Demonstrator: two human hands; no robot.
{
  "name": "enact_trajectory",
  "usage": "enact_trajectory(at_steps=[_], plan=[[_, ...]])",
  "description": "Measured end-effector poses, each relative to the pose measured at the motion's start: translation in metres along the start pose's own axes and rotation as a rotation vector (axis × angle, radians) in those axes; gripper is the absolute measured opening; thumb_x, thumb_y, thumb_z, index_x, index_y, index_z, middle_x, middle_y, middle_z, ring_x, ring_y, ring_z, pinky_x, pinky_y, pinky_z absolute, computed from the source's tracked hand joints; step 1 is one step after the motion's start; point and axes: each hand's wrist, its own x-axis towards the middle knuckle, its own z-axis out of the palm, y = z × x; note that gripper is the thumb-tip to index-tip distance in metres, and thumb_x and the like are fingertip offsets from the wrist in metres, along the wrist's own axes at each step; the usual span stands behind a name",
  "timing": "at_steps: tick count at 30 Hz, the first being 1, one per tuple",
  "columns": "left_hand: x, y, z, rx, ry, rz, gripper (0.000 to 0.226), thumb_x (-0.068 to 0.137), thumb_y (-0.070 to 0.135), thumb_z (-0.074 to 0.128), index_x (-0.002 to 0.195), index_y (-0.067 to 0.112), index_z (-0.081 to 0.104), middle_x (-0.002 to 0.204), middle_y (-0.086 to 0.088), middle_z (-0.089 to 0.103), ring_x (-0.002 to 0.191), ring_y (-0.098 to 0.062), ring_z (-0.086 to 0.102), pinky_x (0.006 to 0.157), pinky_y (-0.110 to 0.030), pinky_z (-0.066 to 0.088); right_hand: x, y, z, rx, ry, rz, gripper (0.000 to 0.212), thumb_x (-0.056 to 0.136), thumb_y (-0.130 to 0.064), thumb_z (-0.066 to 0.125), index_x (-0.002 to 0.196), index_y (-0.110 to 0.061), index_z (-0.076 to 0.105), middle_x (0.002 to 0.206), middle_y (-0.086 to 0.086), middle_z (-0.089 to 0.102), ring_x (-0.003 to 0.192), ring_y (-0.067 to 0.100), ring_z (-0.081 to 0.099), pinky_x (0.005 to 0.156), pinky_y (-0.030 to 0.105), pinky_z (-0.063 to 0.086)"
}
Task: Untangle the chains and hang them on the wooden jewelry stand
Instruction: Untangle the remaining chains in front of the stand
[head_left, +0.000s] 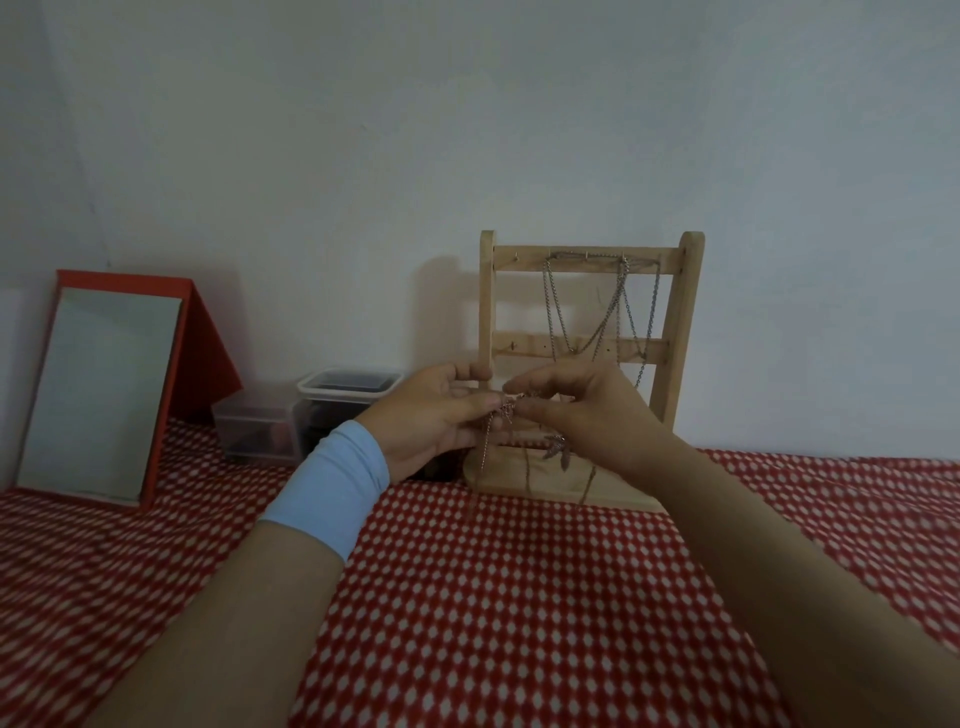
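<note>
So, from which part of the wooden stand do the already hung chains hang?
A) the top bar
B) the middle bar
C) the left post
A: the hung chains drop from hooks on the top bar of the wooden stand; left hand and right hand pinch a loose chain in front.

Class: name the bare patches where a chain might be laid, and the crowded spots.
Bare: red-and-white checked cloth between the forearms, and right of the wooden jewelry stand along the wall. Crowded: clear plastic boxes fill the gap between red-framed mirror and stand; left hand and right hand pinch the tangled chain before it.
</note>
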Motion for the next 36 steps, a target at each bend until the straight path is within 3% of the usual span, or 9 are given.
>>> enact_trajectory(at_steps=[3, 5, 9, 13, 17, 20, 25, 31, 36], plan=[[0.001, 0.000, 0.001, -0.045, 0.003, 0.006, 0.040, 0.093, -0.003, 0.057, 0.131, 0.004, 0.047, 0.105, -0.018, 0.060, 0.068, -0.012, 0.065, 0.076, -0.034, 0.060, 0.000, 0.000, 0.001, -0.037, -0.057, 0.004, 0.007, 0.088, -0.024, 0.079, 0.088, -0.031, 0.080, 0.087, -0.014, 0.076, 0.066, 0.002, 0.067, 0.058, 0.021, 0.056], [0.000, 0.000, 0.002, -0.034, 0.004, 0.017, 0.040, 0.093, -0.002, 0.057, 0.132, 0.004, 0.048, 0.107, -0.018, 0.057, 0.068, -0.012, 0.065, 0.071, -0.033, 0.060, -0.001, 0.000, 0.002, -0.045, -0.071, 0.027, 0.009, 0.089, -0.021, 0.078, 0.083, -0.028, 0.079, 0.080, -0.016, 0.075, 0.061, -0.001, 0.065, 0.053, 0.012, 0.050], [-0.002, 0.002, 0.002, -0.045, -0.042, 0.018, 0.029, 0.094, 0.001, 0.057, 0.122, 0.007, 0.054, 0.098, -0.011, 0.063, 0.075, -0.014, 0.065, 0.075, -0.033, 0.060, -0.002, -0.004, 0.002, -0.030, -0.088, 0.039, 0.010, 0.095, -0.022, 0.070, 0.086, -0.019, 0.074, 0.079, -0.009, 0.074, 0.064, 0.007, 0.065, 0.055, 0.020, 0.054], [-0.003, 0.002, 0.000, 0.150, -0.044, 0.076, 0.031, 0.087, -0.009, 0.062, 0.110, 0.013, 0.060, 0.093, -0.003, 0.068, 0.086, -0.013, 0.069, 0.084, -0.032, 0.059, 0.000, -0.003, 0.002, -0.053, -0.081, 0.091, 0.016, 0.097, -0.028, 0.065, 0.089, -0.017, 0.072, 0.077, -0.006, 0.071, 0.061, 0.005, 0.059, 0.061, 0.028, 0.053], [-0.002, 0.001, 0.002, 0.208, -0.001, 0.116, 0.032, 0.083, -0.006, 0.069, 0.108, 0.012, 0.061, 0.088, -0.004, 0.072, 0.083, -0.015, 0.071, 0.077, -0.031, 0.060, -0.001, -0.002, 0.001, 0.012, -0.152, 0.134, 0.018, 0.093, -0.039, 0.072, 0.091, -0.021, 0.076, 0.080, -0.010, 0.074, 0.062, -0.002, 0.061, 0.058, 0.016, 0.048], [-0.001, -0.002, 0.001, 0.327, 0.030, 0.155, 0.031, 0.080, -0.005, 0.073, 0.102, 0.015, 0.063, 0.087, -0.001, 0.072, 0.083, -0.012, 0.070, 0.075, -0.028, 0.059, 0.000, 0.001, 0.000, -0.014, -0.134, 0.120, 0.010, 0.088, -0.028, 0.078, 0.089, -0.019, 0.079, 0.081, -0.011, 0.078, 0.068, -0.006, 0.067, 0.057, 0.006, 0.046], [0.001, -0.006, -0.003, 0.458, 0.041, 0.213, 0.035, 0.079, -0.010, 0.072, 0.098, 0.017, 0.064, 0.093, -0.002, 0.069, 0.084, -0.009, 0.068, 0.080, -0.023, 0.056, 0.001, 0.006, 0.000, -0.049, -0.137, 0.143, 0.009, 0.094, -0.020, 0.073, 0.092, -0.016, 0.080, 0.080, -0.007, 0.076, 0.063, -0.004, 0.062, 0.057, 0.011, 0.047], [0.005, -0.014, -0.001, 0.580, 0.038, 0.222, 0.025, 0.083, -0.005, 0.071, 0.091, 0.019, 0.066, 0.092, 0.001, 0.069, 0.085, -0.008, 0.067, 0.077, -0.017, 0.054, -0.001, 0.008, 0.005, 0.007, -0.183, 0.191, 0.018, 0.101, -0.017, 0.059, 0.088, -0.012, 0.072, 0.065, -0.015, 0.065, 0.058, -0.005, 0.056, 0.055, 0.010, 0.045], [0.009, -0.019, -0.003, 0.623, 0.049, 0.151, 0.021, 0.088, 0.004, 0.067, 0.095, 0.024, 0.068, 0.093, -0.002, 0.072, 0.088, -0.012, 0.069, 0.077, -0.023, 0.055, 0.000, 0.010, 0.006, 0.016, -0.187, 0.265, 0.025, 0.102, -0.023, 0.052, 0.092, -0.008, 0.069, 0.081, -0.006, 0.065, 0.071, 0.001, 0.058, 0.063, 0.016, 0.044]])
